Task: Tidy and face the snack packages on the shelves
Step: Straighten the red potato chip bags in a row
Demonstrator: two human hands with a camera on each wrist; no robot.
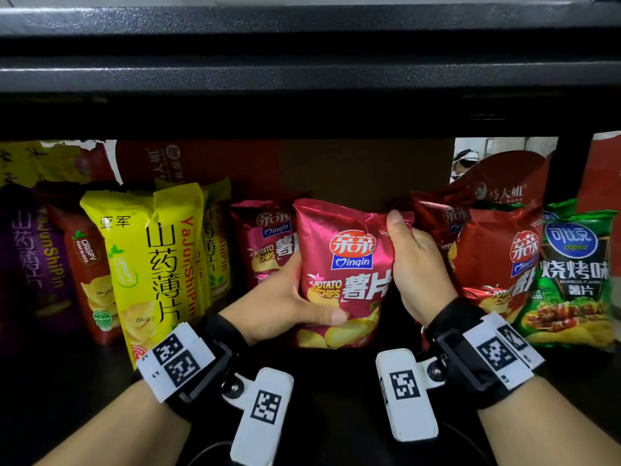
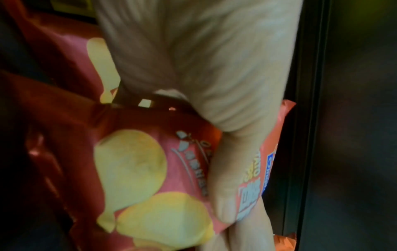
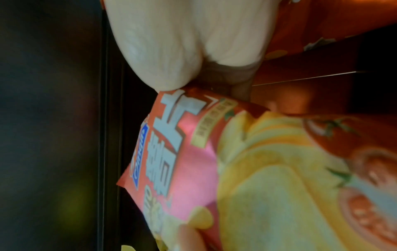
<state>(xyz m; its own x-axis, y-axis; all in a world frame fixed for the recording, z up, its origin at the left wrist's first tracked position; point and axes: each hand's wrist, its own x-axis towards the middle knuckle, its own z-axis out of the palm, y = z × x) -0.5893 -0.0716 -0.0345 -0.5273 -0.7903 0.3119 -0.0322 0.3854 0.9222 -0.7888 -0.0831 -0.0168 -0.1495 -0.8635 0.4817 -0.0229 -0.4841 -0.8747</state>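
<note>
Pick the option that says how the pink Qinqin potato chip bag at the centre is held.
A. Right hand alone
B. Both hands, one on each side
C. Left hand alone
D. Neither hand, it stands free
B: the left hand grips the pink Qinqin bag at its lower left, the right hand its right edge.

We note a magenta chip bag (image 1: 342,264) printed with yellow chips, yellow bags (image 1: 148,264) left, a green bag (image 1: 571,280) right, black shelving (image 1: 302,72).

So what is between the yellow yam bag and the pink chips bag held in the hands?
In the head view, another pink chips bag stands between the yellow yam bag and the held pink chips bag, partly behind the left hand.
</note>
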